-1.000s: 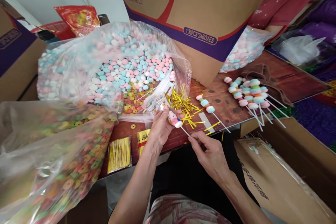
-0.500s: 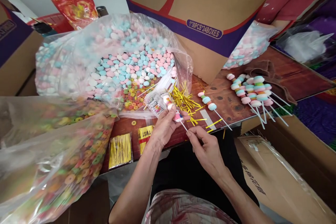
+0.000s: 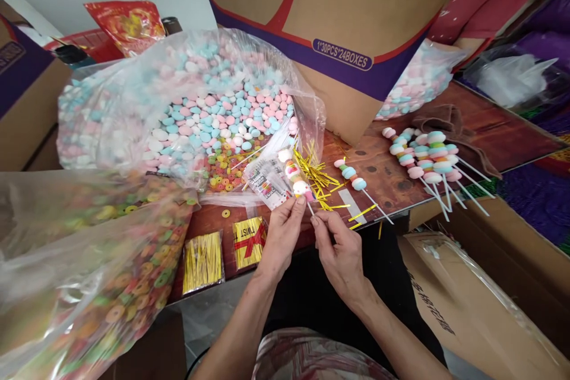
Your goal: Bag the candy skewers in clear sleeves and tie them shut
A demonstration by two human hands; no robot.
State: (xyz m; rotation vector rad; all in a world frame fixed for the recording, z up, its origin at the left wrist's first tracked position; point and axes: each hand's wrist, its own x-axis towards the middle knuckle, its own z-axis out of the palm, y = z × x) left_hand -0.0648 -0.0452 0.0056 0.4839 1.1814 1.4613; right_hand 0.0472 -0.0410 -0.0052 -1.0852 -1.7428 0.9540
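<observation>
A candy skewer in a printed clear wrapper is held up in front of me, its white stick pointing down toward my lap. My left hand pinches the wrapper's lower end. The fingers of my right hand are closed on the stick just below. Behind the skewer lie printed clear wrappers and a loose heap of gold twist ties. To the right, an unwrapped candy skewer rests on the table, and farther right several more skewers lie in a pile.
A large clear bag of pastel candies spreads across the back, and a bag of ring candies fills the left. Two packs of twist ties lie at the table's front edge. A tall carton stands behind; another person's red sleeve shows beyond.
My left hand has slid down to the wrapper's lower end, so more of the wrapped candy shows above it. My right hand still pinches the stick.
</observation>
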